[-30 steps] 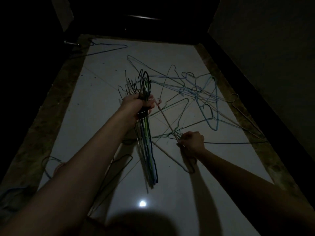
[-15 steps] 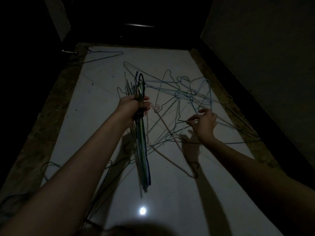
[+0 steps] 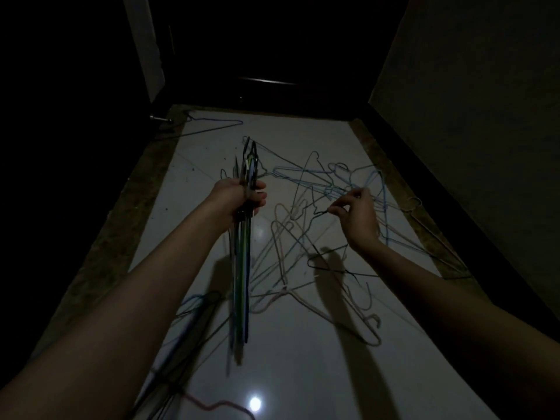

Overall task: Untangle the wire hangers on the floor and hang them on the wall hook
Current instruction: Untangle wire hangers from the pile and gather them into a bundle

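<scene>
Very dim; one light glared off the floor (image 3: 303,374) near its front edge, arm shadows, corners black, wide-angle bowing.

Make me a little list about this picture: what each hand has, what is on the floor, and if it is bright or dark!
left hand: grips a bundle of hangers that hangs down
right hand: pinches a dark wire hanger from the pile
floor: pale and shiny, with a tangled pile of hangers
far left: one hanger lies apart
light: dark room, one bright glint on the floor
wall hook: not in view

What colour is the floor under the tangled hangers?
Glossy white floor tile with a mottled brown border, head view.
</scene>
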Action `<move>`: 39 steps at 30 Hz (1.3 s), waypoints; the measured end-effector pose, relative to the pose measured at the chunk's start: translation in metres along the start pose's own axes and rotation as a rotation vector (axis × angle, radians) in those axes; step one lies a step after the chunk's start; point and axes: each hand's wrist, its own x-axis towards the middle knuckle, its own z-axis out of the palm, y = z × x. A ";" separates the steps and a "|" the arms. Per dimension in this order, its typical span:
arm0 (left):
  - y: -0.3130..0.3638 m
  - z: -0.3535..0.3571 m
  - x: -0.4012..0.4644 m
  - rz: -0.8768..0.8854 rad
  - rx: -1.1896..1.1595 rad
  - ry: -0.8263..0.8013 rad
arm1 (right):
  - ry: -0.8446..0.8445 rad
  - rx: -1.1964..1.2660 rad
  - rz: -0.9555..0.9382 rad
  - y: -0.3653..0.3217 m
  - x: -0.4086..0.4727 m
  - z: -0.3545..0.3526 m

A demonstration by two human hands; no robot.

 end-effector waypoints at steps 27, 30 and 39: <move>-0.011 0.003 0.002 -0.062 0.121 -0.033 | -0.156 0.071 -0.520 -0.083 0.006 -0.014; -0.016 0.011 0.001 -0.052 0.117 -0.074 | -0.148 0.043 -0.612 -0.084 0.004 -0.012; -0.030 0.023 0.003 -0.034 0.037 -0.045 | -0.183 0.177 -0.468 -0.082 0.000 -0.012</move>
